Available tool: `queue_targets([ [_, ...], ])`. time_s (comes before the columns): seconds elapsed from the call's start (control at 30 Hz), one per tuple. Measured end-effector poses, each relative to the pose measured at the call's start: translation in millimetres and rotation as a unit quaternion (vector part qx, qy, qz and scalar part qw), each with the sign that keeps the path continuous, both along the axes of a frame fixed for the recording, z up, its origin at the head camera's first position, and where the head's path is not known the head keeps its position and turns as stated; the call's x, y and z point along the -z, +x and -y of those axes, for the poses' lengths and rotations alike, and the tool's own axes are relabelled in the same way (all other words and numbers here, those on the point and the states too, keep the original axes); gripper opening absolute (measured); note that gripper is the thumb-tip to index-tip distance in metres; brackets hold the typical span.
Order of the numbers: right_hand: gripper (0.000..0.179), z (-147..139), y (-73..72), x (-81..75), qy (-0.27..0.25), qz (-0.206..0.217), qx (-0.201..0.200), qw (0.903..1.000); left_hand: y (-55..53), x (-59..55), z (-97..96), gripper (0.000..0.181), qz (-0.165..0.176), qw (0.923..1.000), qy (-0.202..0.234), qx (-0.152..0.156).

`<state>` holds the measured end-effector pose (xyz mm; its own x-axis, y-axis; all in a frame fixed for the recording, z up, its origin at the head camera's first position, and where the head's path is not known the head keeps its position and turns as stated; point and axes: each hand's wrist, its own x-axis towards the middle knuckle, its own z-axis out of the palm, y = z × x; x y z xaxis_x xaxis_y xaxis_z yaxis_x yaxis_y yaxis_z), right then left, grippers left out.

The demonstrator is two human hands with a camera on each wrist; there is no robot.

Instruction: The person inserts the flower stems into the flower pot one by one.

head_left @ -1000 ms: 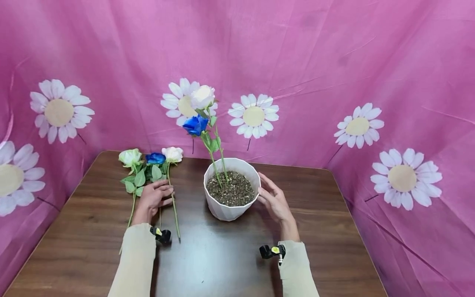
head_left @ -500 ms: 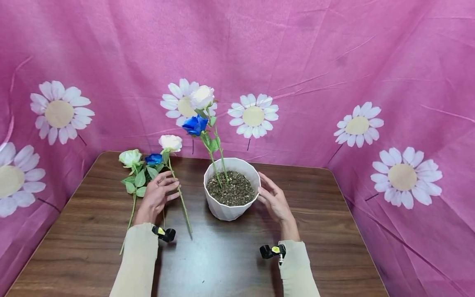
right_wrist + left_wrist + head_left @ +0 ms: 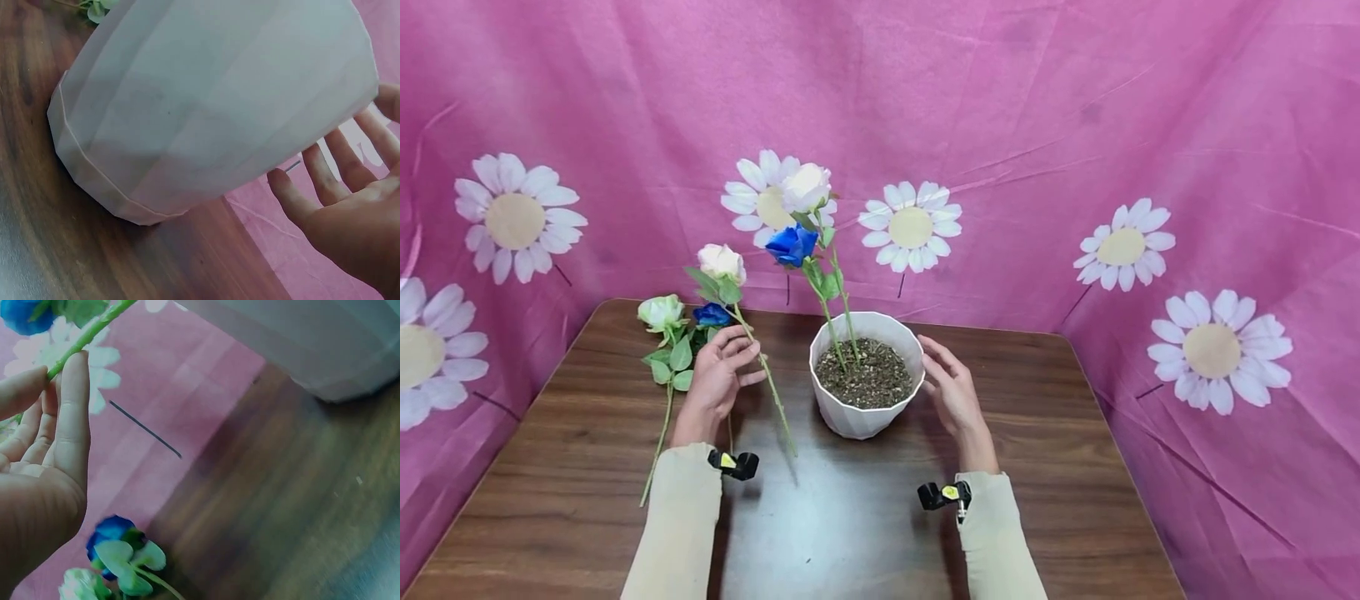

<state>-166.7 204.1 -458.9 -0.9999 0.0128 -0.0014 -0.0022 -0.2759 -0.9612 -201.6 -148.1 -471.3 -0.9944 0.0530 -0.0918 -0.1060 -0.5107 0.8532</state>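
My left hand [image 3: 713, 385] pinches the green stem [image 3: 94, 331] of a white rose [image 3: 722, 264] between thumb and fingertip. The rose is raised and tilted, its bloom up to the left and its stem end slanting down toward the pot. My right hand [image 3: 957, 402] rests its fingertips on the right side of a white faceted pot [image 3: 857, 422], near the rim, fingers loosely extended. Dark soil [image 3: 872, 379] fills the pot, and a blue rose [image 3: 792, 245] and another white rose [image 3: 807, 187] stand upright in it.
Left of my left hand, a pale green-white rose [image 3: 661, 313] and a blue rose [image 3: 712, 315] lie on the brown wooden table [image 3: 1045, 467]. Behind the table hangs a pink curtain [image 3: 1000, 100] printed with large daisies. Black cameras are strapped to both wrists.
My left hand has lifted the white rose off the table, its bloom rising and its stem end swinging right toward the pot. The right hand has stayed at the pot.
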Motion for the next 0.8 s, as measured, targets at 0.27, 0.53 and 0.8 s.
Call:
queue_targets([
  [0.27,0.046,0.3,-7.3,1.1,-0.016,0.005,0.004,0.9998,-6.7,-22.3,-2.0,0.017,-0.043,0.9979,0.047,-0.013],
  [0.53,0.047,0.2,-6.5,8.2,-0.023,-0.006,0.008,0.9997,-7.9,-35.5,-5.6,0.008,-0.058,0.9957,0.071,-0.012],
  [0.8,0.046,0.4,-8.7,14.5,-0.026,-0.020,0.008,0.9994,-9.1,-47.8,-7.2,0.006,-0.062,0.9918,0.110,-0.022],
])
